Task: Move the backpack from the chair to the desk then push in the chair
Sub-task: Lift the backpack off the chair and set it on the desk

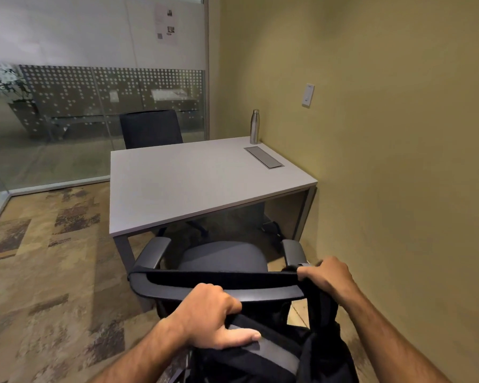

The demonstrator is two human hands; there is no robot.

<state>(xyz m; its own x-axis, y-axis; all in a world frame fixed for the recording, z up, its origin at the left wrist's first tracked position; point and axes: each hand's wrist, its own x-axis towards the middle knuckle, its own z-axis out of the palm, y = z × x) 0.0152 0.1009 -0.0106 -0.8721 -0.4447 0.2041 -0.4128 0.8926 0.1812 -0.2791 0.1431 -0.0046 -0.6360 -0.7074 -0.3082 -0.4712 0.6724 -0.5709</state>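
Note:
A black backpack [274, 357] with a grey panel hangs behind the back of the near office chair [224, 257], low in the view. One of its straps [221, 277] is stretched over the top of the chair's backrest. My left hand [208, 316] grips the top of the backpack. My right hand [325, 276] is closed on the strap at the backrest's right corner. The chair stands pulled out from the grey desk [194, 178], its seat bare.
A steel bottle [255, 127] stands at the desk's far right corner beside a cable hatch [263, 157]. A second chair [151, 128] sits beyond the desk. A yellow wall runs along the right, a glass partition at the back, patterned carpet on the left.

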